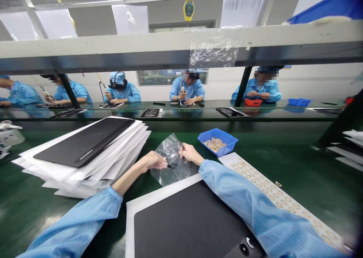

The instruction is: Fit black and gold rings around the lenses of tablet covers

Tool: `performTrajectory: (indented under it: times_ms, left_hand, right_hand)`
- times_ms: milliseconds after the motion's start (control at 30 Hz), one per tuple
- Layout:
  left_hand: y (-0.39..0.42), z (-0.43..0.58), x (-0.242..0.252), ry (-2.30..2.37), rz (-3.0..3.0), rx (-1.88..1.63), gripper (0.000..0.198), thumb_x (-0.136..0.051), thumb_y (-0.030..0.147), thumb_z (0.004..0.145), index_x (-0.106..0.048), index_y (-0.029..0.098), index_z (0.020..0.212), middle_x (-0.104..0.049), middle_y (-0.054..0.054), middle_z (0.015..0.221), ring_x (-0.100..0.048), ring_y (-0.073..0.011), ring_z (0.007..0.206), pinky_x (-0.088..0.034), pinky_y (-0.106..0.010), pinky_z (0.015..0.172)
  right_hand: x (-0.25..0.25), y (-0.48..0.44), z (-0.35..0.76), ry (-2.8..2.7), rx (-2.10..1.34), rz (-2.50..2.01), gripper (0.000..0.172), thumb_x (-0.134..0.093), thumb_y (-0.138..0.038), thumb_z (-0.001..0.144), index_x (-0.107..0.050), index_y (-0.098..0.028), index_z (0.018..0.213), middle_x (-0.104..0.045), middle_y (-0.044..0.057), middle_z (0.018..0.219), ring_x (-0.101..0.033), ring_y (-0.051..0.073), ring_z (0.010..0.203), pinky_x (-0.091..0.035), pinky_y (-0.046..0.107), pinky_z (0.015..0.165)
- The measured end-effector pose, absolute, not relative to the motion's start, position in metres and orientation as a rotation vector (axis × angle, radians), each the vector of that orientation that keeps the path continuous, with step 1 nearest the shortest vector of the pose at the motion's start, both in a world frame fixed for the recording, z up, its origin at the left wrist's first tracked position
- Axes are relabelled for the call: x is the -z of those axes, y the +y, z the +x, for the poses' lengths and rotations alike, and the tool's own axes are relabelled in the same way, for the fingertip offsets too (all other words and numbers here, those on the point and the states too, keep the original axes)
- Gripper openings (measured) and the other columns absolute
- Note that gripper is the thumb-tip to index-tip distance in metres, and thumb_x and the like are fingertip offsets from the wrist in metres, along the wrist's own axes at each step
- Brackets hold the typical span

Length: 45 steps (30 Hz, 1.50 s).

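My left hand (154,161) pinches the near left edge of a clear plastic film (171,161) lying on the green table. Small dark round pieces sit on the film near its middle. My right hand (190,154) is closed on thin tweezers (181,146) whose tip rests over the film. Directly below my arms lies a black panel (187,224) on a white foam sheet (147,203), with camera lenses at its lower right corner.
A stack of white sheets (85,163) topped by a black panel lies at the left. A blue bin (218,140) of small rings stands beyond my right hand. A strip of ring stickers (272,193) runs along the right. Several workers sit across the line.
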State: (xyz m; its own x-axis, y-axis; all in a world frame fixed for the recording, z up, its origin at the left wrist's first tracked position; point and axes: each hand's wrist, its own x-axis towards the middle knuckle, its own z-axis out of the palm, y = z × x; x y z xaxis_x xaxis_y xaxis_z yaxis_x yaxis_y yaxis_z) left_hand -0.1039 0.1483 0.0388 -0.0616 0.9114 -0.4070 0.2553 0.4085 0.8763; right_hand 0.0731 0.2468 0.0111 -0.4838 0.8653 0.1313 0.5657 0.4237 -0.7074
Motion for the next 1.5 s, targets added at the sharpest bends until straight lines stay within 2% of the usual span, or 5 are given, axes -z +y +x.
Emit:
performTrajectory:
  times_ms: [267,567,667,867,1500]
  left_hand:
    - [0.156,-0.104,-0.035,1.634,1.043,-0.707,0.023,-0.055,0.029,0.090,-0.057,0.012,0.106,-0.061,-0.006,0.099,-0.062,-0.0152,0.081,-0.054,-0.032,0.069]
    - [0.151,-0.095,-0.037,1.738,1.187,-0.687,0.023,-0.056,0.028,0.090,-0.057,0.012,0.106,-0.061,-0.005,0.098,-0.061,-0.0144,0.079,-0.053,-0.030,0.067]
    - [0.151,-0.092,-0.036,1.814,1.218,-0.667,0.023,-0.056,0.028,0.090,-0.056,0.012,0.106,-0.061,-0.004,0.094,-0.060,-0.0131,0.074,-0.053,-0.028,0.063]
    - [0.153,-0.092,-0.034,1.796,1.256,-0.614,0.022,-0.056,0.029,0.089,-0.058,0.012,0.104,-0.061,-0.005,0.098,-0.061,-0.0145,0.079,-0.053,-0.030,0.067]
    - [0.159,-0.092,-0.016,1.714,1.112,-0.784,0.025,-0.055,0.029,0.090,-0.055,0.013,0.109,-0.060,-0.006,0.099,-0.060,-0.0143,0.078,-0.053,-0.030,0.066]
  right_hand:
    - [-0.026,0.252,0.089,-2.285,-0.730,-1.513,0.005,-0.055,-0.010,0.069,-0.057,-0.014,0.068,-0.062,0.007,0.060,-0.054,0.014,0.043,-0.038,0.023,0.040]
    - [-0.041,0.227,0.090,-2.320,-0.310,-1.521,0.038,-0.058,-0.008,0.069,-0.049,-0.005,0.106,-0.061,0.025,0.100,-0.061,0.037,0.096,-0.044,0.039,0.074]
    - [-0.048,0.209,0.088,-2.387,-0.279,-1.302,0.031,-0.055,-0.010,0.076,-0.049,-0.011,0.106,-0.061,0.019,0.104,-0.061,0.030,0.095,-0.041,0.034,0.077]
    - [-0.036,0.191,0.080,-2.491,-0.490,-0.869,0.010,-0.057,-0.024,0.082,-0.057,-0.017,0.075,-0.063,-0.001,0.071,-0.058,0.012,0.066,-0.040,0.020,0.062]
    - [-0.021,0.191,0.074,-2.391,-0.604,-0.864,0.014,-0.062,-0.018,0.076,-0.071,-0.015,0.065,-0.064,0.000,0.059,-0.054,0.011,0.056,-0.037,0.020,0.056]
